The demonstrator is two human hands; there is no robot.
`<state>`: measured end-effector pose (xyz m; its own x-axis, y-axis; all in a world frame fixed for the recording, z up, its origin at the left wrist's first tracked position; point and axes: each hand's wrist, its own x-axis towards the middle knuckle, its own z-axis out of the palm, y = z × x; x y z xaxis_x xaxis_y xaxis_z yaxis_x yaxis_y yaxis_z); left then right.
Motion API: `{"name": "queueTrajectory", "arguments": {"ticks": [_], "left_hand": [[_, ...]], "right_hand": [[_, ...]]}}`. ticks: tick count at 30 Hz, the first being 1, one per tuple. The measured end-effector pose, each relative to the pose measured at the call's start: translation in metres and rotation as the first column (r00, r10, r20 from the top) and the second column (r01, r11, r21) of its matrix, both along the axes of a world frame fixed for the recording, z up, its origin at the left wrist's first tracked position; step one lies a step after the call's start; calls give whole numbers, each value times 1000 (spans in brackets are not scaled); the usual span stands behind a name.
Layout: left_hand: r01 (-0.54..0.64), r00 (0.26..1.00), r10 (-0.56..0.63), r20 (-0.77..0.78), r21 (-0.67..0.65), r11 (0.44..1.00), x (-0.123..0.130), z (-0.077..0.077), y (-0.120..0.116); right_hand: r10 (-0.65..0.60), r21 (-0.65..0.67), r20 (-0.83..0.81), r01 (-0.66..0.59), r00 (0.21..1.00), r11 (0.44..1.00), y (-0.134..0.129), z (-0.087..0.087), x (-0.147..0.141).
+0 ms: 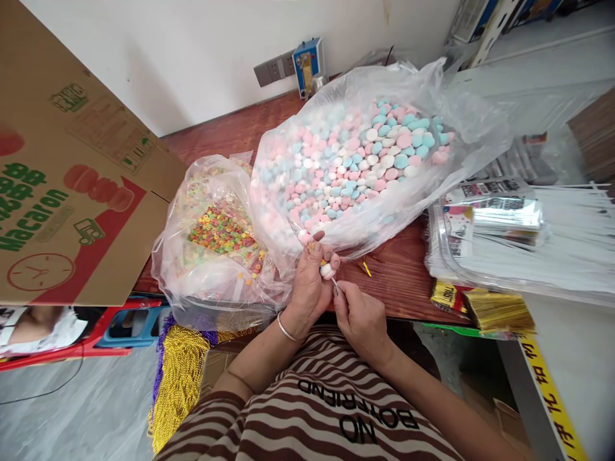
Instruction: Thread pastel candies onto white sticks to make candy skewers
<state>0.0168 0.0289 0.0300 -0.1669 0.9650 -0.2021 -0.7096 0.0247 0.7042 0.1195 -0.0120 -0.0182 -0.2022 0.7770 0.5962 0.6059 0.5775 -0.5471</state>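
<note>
My left hand (311, 278), with a bangle on its wrist, is closed around a string of candies: a pink-and-white candy (327, 271) shows at its lower side, another at its upper side, with small orange pieces among the fingers. From the lower candy a thin white stick (335, 282) runs into my right hand (361, 315), whose thumb and fingers pinch it. Both hands are just in front of a clear bag (307, 211) of pink, white and blue candies. To their left lies a bag (180, 275) of small colourful ring candies.
A large cardboard box (91, 166) stands at the left. White sticks (567, 243) and printed packets lie in a clear tray on the right, above a bundle of gold twist ties (500, 312). A blue device (308, 67) is by the wall sockets. Gold fringe (180, 378) hangs below the table edge.
</note>
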Motion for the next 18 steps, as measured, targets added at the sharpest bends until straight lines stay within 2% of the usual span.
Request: {"name": "queueTrajectory", "arguments": {"ticks": [3,6,12,15,18], "left_hand": [[59,998,-59,14,12,998,6,-5,-8],[109,993,-109,41,1,994,-3,-4,-5],[-24,995,24,95,-5,1000,-34,11,20],[-42,994,46,97,-38,998,-28,9,19],[-62,995,67,77,-61,996,-15,1,9]], "right_hand": [[-30,33,20,29,999,999,7,-3,-3],[-16,55,14,15,1000,998,11,-3,0],[80,100,51,-85,996,991,4,4,3],[49,140,77,-59,996,988,2,7,-3],[-3,161,129,-18,992,987,4,4,-8]]}}
